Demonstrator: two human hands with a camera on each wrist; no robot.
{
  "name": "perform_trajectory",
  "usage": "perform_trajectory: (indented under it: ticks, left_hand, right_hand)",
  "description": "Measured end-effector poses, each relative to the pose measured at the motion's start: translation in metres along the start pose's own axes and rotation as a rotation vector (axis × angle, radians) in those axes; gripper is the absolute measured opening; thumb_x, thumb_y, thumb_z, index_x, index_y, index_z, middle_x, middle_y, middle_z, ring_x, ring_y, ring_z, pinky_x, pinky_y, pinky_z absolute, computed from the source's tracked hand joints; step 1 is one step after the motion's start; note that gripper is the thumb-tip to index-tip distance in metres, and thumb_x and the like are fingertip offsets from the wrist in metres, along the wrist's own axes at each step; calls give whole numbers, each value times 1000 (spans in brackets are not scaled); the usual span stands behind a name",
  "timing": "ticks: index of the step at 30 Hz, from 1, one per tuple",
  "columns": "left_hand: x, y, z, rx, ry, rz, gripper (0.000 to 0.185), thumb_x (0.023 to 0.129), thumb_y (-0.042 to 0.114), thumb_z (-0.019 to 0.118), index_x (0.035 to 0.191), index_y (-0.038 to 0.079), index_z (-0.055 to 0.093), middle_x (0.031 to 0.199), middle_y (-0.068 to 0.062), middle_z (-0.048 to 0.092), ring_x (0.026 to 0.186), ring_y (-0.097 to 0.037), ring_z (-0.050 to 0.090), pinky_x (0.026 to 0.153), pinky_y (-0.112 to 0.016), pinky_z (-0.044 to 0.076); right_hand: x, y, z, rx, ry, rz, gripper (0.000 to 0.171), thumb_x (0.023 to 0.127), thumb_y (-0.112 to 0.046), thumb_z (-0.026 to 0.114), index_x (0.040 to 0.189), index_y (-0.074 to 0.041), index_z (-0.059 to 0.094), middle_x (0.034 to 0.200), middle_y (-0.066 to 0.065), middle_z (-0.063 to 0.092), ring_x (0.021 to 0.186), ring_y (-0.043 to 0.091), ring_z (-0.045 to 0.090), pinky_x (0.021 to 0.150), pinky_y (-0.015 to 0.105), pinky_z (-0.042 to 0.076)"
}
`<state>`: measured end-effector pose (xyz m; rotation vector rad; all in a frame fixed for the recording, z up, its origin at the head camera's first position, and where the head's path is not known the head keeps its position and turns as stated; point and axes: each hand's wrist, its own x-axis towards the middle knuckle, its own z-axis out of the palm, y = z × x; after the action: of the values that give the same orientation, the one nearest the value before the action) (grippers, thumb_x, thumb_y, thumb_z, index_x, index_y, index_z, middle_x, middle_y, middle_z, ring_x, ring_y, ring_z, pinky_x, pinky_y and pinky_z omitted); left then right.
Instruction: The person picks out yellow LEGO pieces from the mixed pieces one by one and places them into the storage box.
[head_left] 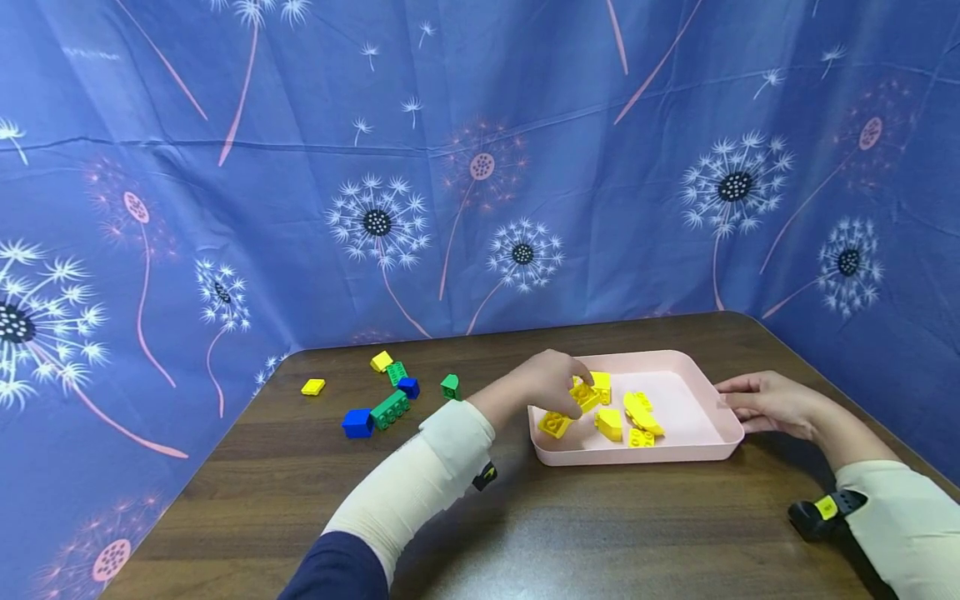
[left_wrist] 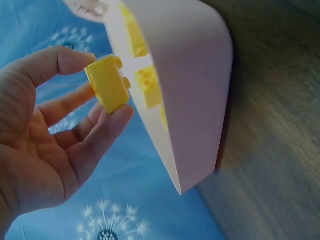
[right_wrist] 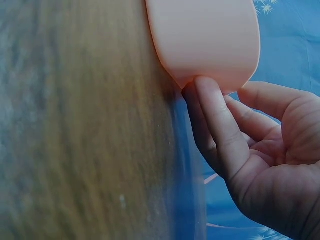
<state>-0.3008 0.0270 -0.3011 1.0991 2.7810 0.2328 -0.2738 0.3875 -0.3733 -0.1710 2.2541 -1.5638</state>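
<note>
— Which way does the yellow brick (left_wrist: pixel 108 82) point, the one in the left hand (head_left: pixel 546 382)?

— In the left wrist view its studded face turns toward the pink tray (head_left: pixel 690 406), away from the palm. Its long axis runs roughly across the fingers, from the thumb's tip to the fingertip pressed against its opposite end.

— And how is that hand set?

— The forearm reaches in over the near-left corner of the tray, wrist slightly bent, knuckles up in the head view. The thumb and a finger pinch the brick by its ends; the other fingers lie loosely behind it, just above the tray's rim.

— The right hand (head_left: pixel 771 402)?

— It rests at the tray's right edge, fingers nearly straight, fingertips (right_wrist: pixel 207 90) touching the outer wall at a rounded corner. It pinches nothing.

— What does the brick look like?

— Plain yellow plastic, a chunky toy block with round studs on one face, smooth sides.

— What lies about the hands?

— Inside the tray, just right of the left hand, several more yellow bricks (head_left: pixel 638 412). Well to the left of that hand, on the dark wooden table (head_left: pixel 600 525), lie a green brick (head_left: pixel 389 409), a blue one (head_left: pixel 357 422) and a small yellow one (head_left: pixel 312 387).
</note>
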Motion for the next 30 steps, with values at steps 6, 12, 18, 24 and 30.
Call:
perform_trajectory:
  ticks: [6, 12, 18, 24, 30]
  left_hand:
    - [3, 8, 4, 112, -132, 104, 47, 75, 17, 78, 121, 25, 70, 90, 10, 61, 79, -7, 54, 60, -20, 45]
    - [3, 12, 7, 76, -302, 165, 51, 77, 5, 79, 124, 26, 69, 86, 3, 58, 82, -8, 51, 61, -18, 45]
    - [4, 16, 16, 93, -364, 186, 57, 79, -2, 76, 128, 25, 66, 101, 7, 60, 88, -10, 49, 68, -16, 43]
    - [6, 17, 20, 137, -351, 221, 56, 81, -4, 72, 129, 24, 66, 111, 10, 63, 89, -9, 50, 74, -15, 42]
    - [3, 15, 20, 108, -328, 210, 54, 82, 4, 76, 129, 29, 65, 97, 8, 62, 85, -9, 50, 71, -15, 42]
  right_hand:
    - [0, -2, 0, -4, 0, -2, 59, 99, -11, 55, 138, 23, 26, 107, 7, 67, 89, 16, 67, 76, 38, 57]
    - [-1, -4, 1, -7, -2, 0, 60, 99, -11, 55, 138, 23, 24, 108, 8, 67, 89, 16, 67, 76, 38, 57]
    - [-1, -4, 1, 4, 5, 10, 64, 97, -13, 59, 138, 22, 24, 107, 7, 67, 89, 17, 67, 77, 39, 57]
    - [-1, -5, 2, 0, 7, 12, 63, 98, -13, 58, 138, 22, 24, 107, 7, 67, 89, 17, 67, 77, 39, 57]
    - [-1, -3, 1, 1, 2, 9, 62, 98, -12, 56, 138, 22, 24, 107, 7, 67, 89, 17, 67, 76, 38, 57]
